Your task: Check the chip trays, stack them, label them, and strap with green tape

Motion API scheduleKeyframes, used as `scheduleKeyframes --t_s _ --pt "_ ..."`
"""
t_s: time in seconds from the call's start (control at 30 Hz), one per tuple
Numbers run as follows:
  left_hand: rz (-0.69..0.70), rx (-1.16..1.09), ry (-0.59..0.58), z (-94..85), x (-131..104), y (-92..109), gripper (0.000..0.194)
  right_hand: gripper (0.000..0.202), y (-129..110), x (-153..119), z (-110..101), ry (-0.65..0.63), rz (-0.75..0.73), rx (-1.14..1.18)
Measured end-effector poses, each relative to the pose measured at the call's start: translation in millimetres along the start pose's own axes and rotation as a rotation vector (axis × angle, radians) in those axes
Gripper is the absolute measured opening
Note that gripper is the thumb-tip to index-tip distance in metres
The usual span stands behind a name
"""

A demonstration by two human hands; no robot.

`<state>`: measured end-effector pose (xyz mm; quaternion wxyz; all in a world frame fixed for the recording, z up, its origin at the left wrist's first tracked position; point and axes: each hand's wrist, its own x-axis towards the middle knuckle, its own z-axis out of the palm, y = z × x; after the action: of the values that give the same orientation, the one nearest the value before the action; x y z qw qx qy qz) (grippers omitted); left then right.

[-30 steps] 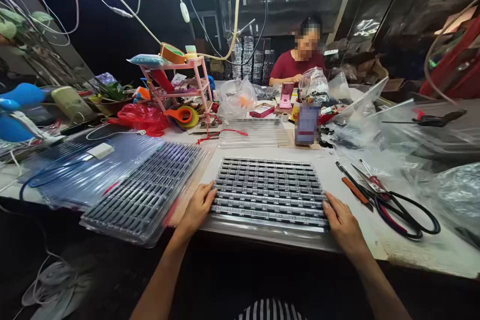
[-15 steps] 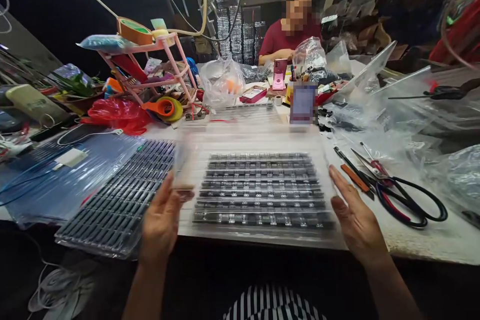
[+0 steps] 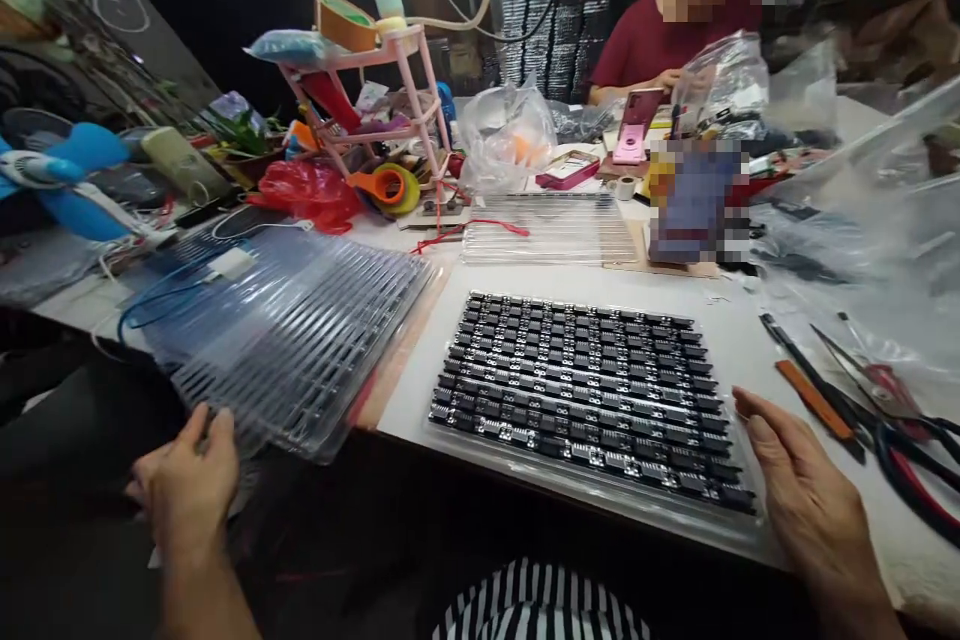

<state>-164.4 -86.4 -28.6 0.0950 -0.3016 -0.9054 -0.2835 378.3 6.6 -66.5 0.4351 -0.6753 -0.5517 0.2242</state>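
Observation:
A clear ribbed plastic tray (image 3: 525, 465) filled with rows of black circuit boards (image 3: 585, 385) lies on the white tabletop in front of me. My right hand (image 3: 810, 490) is at its right edge, fingers stretched out and fingertips touching or almost touching the rim. To the left, a stack of clear ribbed trays (image 3: 300, 360) with dark strips showing through overhangs the table's front edge. My left hand (image 3: 191, 480) is at the near left corner of that stack, thumb and index finger closed on the edge of a tray; the other fingers are partly hidden.
Scissors (image 3: 892, 400) and an orange-handled cutter (image 3: 817, 405) lie to the right. Behind are ribbed clear strips (image 3: 547, 230), a pink rack (image 3: 412, 100), a phone on a pink stand (image 3: 637, 120) and plastic bags. A blue fan (image 3: 82, 160) stands far left. A co-worker (image 3: 675, 30) sits opposite.
My left hand has left the boards' tray and moved to the stack on the left, where clear ribbed plastic now covers the dark strips. The blurred clear plastic over the boards is gone. My view has turned left.

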Motion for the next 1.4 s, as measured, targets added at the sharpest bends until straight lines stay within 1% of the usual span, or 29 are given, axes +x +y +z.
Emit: scheduleKeyframes --t_s 0.03,0.07,0.1,0.13,0.17,0.2,0.27,0.3,0.33,0.37,0.4,0.43,0.5,0.67,0.73,0.83,0.9,1.1,1.23,1.33,1.4 --pt "-0.017 0.065 0.12 -1.0 -8 13 0.054 0.05 -2 0 0 -0.007 0.005 -0.002" --pt "0.018 0.068 0.209 -1.3 -16 29 0.053 0.052 -4 0 0 -0.011 0.012 -0.002" --pt "0.106 0.02 0.262 -0.5 -24 46 0.052 0.053 -6 0 0 -0.014 0.02 0.001" --pt "0.216 -0.072 0.278 1.7 -32 64 0.05 0.054 -7 0 0 -0.019 0.032 0.006" --pt "0.327 -0.161 0.213 5.4 -40 81 0.049 0.054 -8 0 1 -0.019 0.049 0.012" --pt "0.426 -0.246 0.049 10.6 -48 96 0.048 0.055 -9 -1 1 -0.015 0.069 0.018" --pt "0.567 -0.371 -0.286 24.4 -65 119 0.052 0.055 -8 -1 1 -0.007 0.107 0.03" --pt "0.627 -0.376 -0.439 31.9 -73 126 0.059 0.054 -8 -2 1 -0.003 0.12 0.035" --pt "0.669 -0.369 -0.561 39.0 -81 132 0.066 0.054 -7 -2 1 0.001 0.129 0.037" --pt "0.702 -0.35 -0.66 45.2 -88 135 0.073 0.053 -6 -3 1 0.001 0.134 0.038" --pt "0.729 -0.331 -0.735 49.9 -93 137 0.079 0.053 -5 -3 1 -0.003 0.135 0.037" --pt "0.748 -0.318 -0.783 53.1 -97 137 0.083 0.052 -5 -3 1 -0.004 0.135 0.034" --pt "0.779 -0.307 -0.826 55.3 -102 138 0.085 0.052 -4 -3 2 -0.003 0.131 0.029" --pt "0.796 -0.309 -0.857 51.4 -103 137 0.079 0.049 2 -3 3 0.003 0.085 0.026" --pt "0.774 -0.323 -0.859 52.1 -104 137 0.074 0.048 5 -4 2 -0.006 0.066 0.018" --pt "0.719 -0.361 -0.829 55.7 -106 137 0.058 0.046 10 -3 1 -0.024 0.046 0.006" --pt "0.71 -0.385 -0.804 58.0 -107 136 0.055 0.045 11 -3 2 -0.031 0.03 0.003" --pt "0.746 -0.401 -0.804 58.6 -104 135 0.055 0.041 11 -1 5 -0.021 -0.035 0.005" --pt "0.703 -0.435 -0.814 58.5 -102 132 0.056 0.039 11 -1 6 -0.028 -0.057 0.025" --pt "0.681 -0.46 -0.784 62.7 -91 136 0.061 0.038 10 -1 6 -0.036 -0.079 0.042" --pt "0.71 -0.455 -0.748 69.8 -77 147 0.066 0.037 9 0 5 -0.039 -0.094 0.052"
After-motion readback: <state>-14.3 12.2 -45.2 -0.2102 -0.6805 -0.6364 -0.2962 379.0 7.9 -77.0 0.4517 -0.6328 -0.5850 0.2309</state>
